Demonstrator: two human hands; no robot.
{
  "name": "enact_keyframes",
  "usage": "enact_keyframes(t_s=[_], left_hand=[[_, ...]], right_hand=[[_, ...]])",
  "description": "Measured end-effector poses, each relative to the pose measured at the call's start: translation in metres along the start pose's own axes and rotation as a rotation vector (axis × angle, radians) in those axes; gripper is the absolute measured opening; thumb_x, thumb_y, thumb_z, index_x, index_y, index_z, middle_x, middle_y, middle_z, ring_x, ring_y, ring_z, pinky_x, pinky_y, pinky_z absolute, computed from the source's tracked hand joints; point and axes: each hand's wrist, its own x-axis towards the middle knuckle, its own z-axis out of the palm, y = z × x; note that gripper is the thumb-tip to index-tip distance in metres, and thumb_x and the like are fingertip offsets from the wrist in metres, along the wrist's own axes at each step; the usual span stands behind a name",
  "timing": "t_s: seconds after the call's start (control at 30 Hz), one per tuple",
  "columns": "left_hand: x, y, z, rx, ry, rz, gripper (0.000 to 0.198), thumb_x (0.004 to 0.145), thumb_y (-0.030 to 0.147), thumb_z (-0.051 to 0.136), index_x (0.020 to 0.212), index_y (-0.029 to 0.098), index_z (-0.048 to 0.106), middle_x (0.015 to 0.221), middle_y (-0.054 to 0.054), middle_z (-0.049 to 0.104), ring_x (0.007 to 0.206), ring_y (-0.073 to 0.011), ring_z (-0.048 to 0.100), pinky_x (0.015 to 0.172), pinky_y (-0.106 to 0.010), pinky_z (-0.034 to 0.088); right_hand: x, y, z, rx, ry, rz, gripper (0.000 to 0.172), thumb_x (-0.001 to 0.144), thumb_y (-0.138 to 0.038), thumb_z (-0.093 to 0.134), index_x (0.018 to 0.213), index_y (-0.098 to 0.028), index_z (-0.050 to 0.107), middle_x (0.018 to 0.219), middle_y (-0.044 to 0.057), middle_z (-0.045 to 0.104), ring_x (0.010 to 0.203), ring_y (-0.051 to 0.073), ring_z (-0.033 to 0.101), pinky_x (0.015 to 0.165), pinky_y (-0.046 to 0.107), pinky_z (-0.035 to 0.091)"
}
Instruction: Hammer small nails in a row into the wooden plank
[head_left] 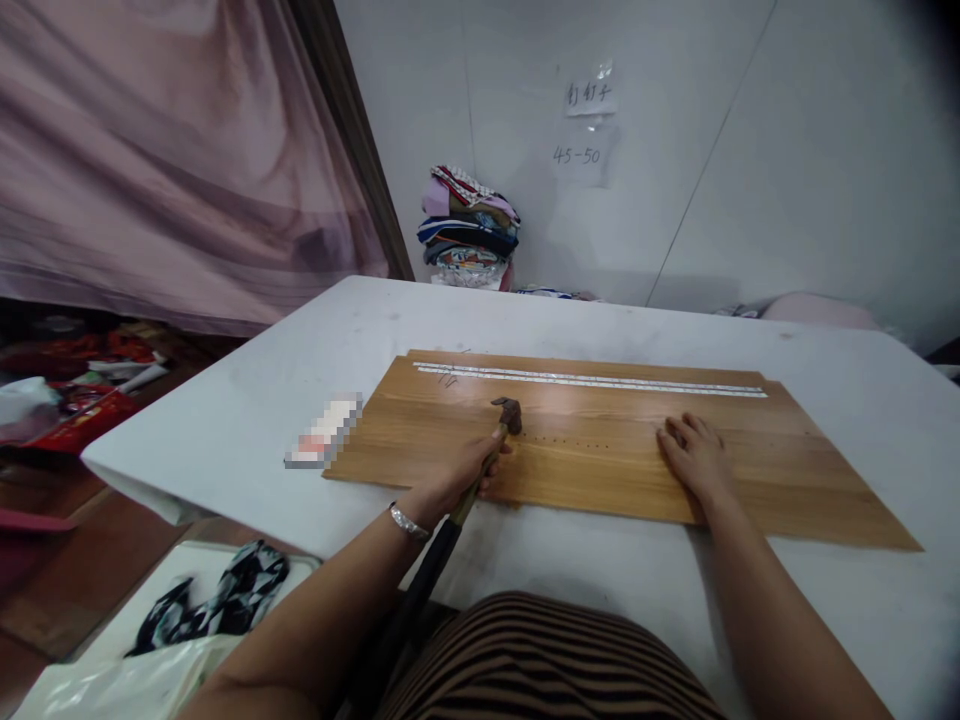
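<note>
My left hand [474, 466] is closed round the wooden handle of a claw hammer [508, 413], gripping it close below the head. The hammer's long dark lower handle slants back toward my body. Beneath it lies a wide wooden board [585, 483], with a row of small dark dots [566, 442] running right from the hammer head; whether they are nails or holes I cannot tell. My right hand [697, 455] rests on the board's right half, fingers apart and slightly bent, holding nothing. Two white marked strips [592, 382] run along the board's far side. Thin dark nail-like pieces [448, 377] lie at their left end.
The board lies on a white table [225, 430]. Left of it is a pixelated flat object [326, 432]. Folded cloths [471, 230] are stacked behind the table by the wall. A pale seat [150, 610] with patterned fabric [225, 600] stands at lower left.
</note>
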Motion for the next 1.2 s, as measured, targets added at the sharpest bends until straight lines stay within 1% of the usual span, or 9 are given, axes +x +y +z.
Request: enact_keyframes(t_s=[0.17,0.3,0.53,0.73,0.87,1.0,1.2], left_hand=[[0.0003,-0.0007,-0.0011,-0.008,-0.018,0.025,0.055,0.088,0.068,0.048,0.100,0.016,0.058,0.063,0.006,0.042,0.046,-0.0063,0.032,0.046,-0.023,0.024],[0.0025,-0.0024,-0.0016,-0.019,-0.039,0.008,0.053,0.088,0.067,0.048,0.100,0.017,0.058,0.062,0.007,0.042,0.046,-0.0061,0.032,0.046,-0.023,0.024],[0.0014,-0.0022,-0.0020,-0.039,-0.026,0.021,0.055,0.085,0.068,0.052,0.100,0.016,0.058,0.062,0.007,0.043,0.045,-0.0056,0.032,0.045,-0.022,0.023],[-0.0006,0.0004,0.0004,-0.039,-0.011,0.004,0.053,0.087,0.067,0.051,0.099,0.016,0.058,0.060,0.007,0.043,0.044,-0.0060,0.032,0.045,-0.023,0.023],[-0.0024,0.0011,0.0001,-0.042,-0.001,0.020,0.051,0.088,0.065,0.051,0.100,0.015,0.059,0.060,0.007,0.042,0.045,-0.0060,0.032,0.045,-0.023,0.024],[-0.0006,-0.0001,-0.0005,-0.038,-0.017,0.025,0.055,0.086,0.068,0.051,0.100,0.015,0.059,0.061,0.007,0.043,0.045,-0.0061,0.033,0.045,-0.023,0.024],[0.0027,-0.0010,-0.0009,-0.044,-0.009,0.009,0.054,0.086,0.067,0.052,0.099,0.016,0.060,0.060,0.007,0.044,0.043,-0.0061,0.033,0.044,-0.023,0.023]], right_hand=[[0.0000,-0.0004,-0.0001,-0.001,-0.006,0.003,0.051,0.095,-0.050,0.036,0.121,-0.019,0.068,0.141,0.015,0.057,0.134,0.031,0.047,0.109,0.052,0.034],[-0.0001,0.0000,0.0009,-0.013,0.006,-0.008,0.051,0.095,-0.050,0.035,0.120,-0.020,0.068,0.139,0.015,0.058,0.133,0.030,0.047,0.108,0.050,0.035],[0.0005,0.0020,0.0024,-0.011,0.012,-0.015,0.052,0.095,-0.051,0.035,0.120,-0.020,0.068,0.139,0.014,0.059,0.132,0.029,0.049,0.109,0.050,0.035],[0.0000,-0.0003,0.0000,-0.023,0.007,-0.007,0.051,0.095,-0.050,0.035,0.120,-0.020,0.068,0.140,0.015,0.058,0.133,0.031,0.048,0.108,0.051,0.035],[0.0004,0.0013,0.0009,-0.010,0.002,-0.013,0.052,0.095,-0.051,0.035,0.120,-0.019,0.068,0.140,0.015,0.058,0.132,0.031,0.048,0.108,0.051,0.035],[0.0010,0.0020,0.0018,0.000,0.004,-0.008,0.052,0.094,-0.051,0.035,0.119,-0.020,0.068,0.140,0.015,0.058,0.133,0.031,0.048,0.109,0.050,0.035],[0.0008,0.0014,0.0019,0.008,0.012,-0.006,0.052,0.094,-0.051,0.035,0.119,-0.021,0.069,0.140,0.015,0.058,0.132,0.030,0.048,0.108,0.051,0.034]])
